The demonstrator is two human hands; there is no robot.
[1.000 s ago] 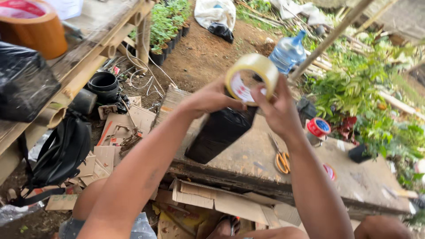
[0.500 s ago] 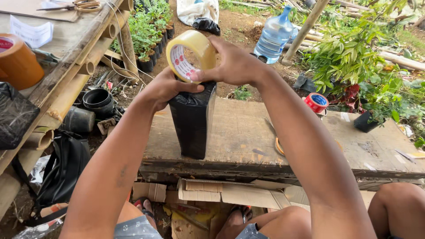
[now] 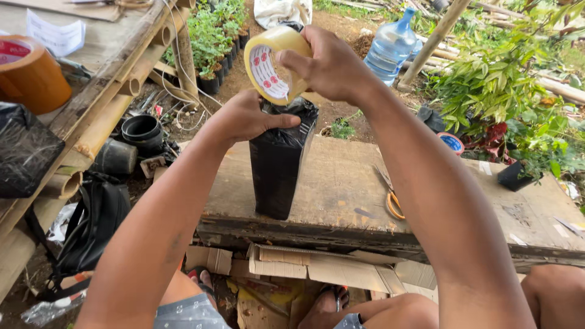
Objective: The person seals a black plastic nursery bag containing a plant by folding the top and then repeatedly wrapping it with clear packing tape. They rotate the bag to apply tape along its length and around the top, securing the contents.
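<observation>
**Head view: tape roll up, bag pinned at the neck**

Head view, looking down my arms. My right hand is pinching the yellowish tape roll, fingers curled over its rim, holding it just above the black plastic bag. My left hand is closed on the gathered top of that bag, thumb pressed across the crinkled plastic. The bag stands upright near the front edge of the wooden tabletop, tall and narrow, right under the roll.

By my reading, I'm at the sealing step: the top is bunched and the roll sits almost against it. The next move looks to need the tape's free end laid onto the neck, with my left hand keeping the bunch tight so it doesn't spring open.

Further out, orange-handled scissors lie on the boards to the right, well apart from the bag. A clear water bottle stands on the ground beyond, and a second, brown tape roll sits on the bamboo bench at far left.

Against half a second ago: the roll sits in much the same place over the bag, both hands are still on their holds, and the bag hasn't shifted on the boards.
</observation>
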